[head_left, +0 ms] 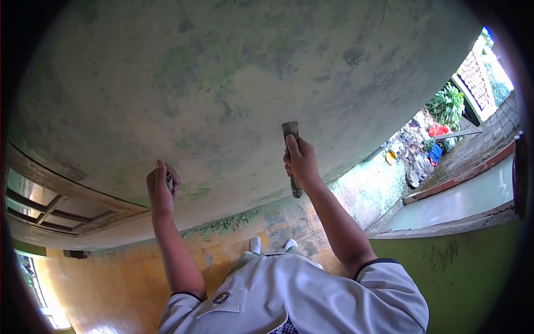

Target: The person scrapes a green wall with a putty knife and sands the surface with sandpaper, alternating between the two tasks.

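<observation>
My right hand (301,162) grips a scraper (290,129), its thumb pressed along the tool. The flat blade points up at the wall, and the handle's end sticks out below my fist. To the left, my left hand (162,188) is closed around a small dark object (169,179), mostly hidden by the fingers; I cannot tell what kind it is. Both hands are in front of a pale wall (245,89) with green and grey patches and worn paint.
Paint flakes (225,224) lie along the foot of the wall on the yellowish tiled floor (133,278). A wooden-framed window (61,211) is at the left. On the right, a low ledge (445,222) borders an outdoor area with rubble, plants (446,104) and a red cloth-like item (439,130).
</observation>
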The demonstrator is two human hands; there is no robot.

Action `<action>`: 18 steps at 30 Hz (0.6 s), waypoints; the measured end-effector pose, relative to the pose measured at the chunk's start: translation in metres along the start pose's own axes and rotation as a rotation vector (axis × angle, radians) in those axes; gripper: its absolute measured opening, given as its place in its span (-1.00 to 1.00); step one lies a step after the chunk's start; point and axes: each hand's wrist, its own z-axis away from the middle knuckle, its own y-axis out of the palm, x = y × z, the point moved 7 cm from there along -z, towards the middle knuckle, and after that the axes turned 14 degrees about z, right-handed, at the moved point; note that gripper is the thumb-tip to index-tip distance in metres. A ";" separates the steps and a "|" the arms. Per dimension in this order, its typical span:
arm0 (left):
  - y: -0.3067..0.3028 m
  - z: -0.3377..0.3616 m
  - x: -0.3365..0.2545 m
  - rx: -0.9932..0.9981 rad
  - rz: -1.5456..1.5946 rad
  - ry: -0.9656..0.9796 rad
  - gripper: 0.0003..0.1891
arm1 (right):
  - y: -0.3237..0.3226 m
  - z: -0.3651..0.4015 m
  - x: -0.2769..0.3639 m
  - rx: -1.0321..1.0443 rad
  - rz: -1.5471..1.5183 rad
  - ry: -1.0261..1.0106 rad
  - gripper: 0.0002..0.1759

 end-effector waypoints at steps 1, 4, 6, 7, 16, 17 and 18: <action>-0.002 -0.007 0.000 0.013 -0.019 0.037 -0.43 | -0.001 -0.001 0.000 0.003 -0.024 0.041 -0.63; -0.008 -0.016 0.006 -0.010 -0.041 0.052 -0.43 | -0.008 0.013 -0.004 -0.033 -0.036 -0.004 -0.62; -0.014 -0.025 0.007 -0.037 -0.050 0.054 -0.44 | -0.007 0.033 -0.037 -0.026 -0.016 0.038 -0.61; -0.015 -0.026 0.009 0.018 -0.041 0.063 -0.44 | -0.004 0.038 -0.047 -0.010 0.005 0.082 -0.60; -0.015 -0.026 0.016 0.121 0.009 0.128 -0.47 | -0.007 0.008 -0.011 -0.060 -0.136 0.109 -0.60; -0.014 -0.027 0.015 0.130 0.005 0.142 -0.48 | -0.009 0.016 -0.016 -0.088 -0.080 0.096 -0.60; -0.013 -0.028 0.015 0.140 0.007 0.145 -0.48 | -0.011 0.023 -0.022 -0.117 -0.026 0.074 -0.60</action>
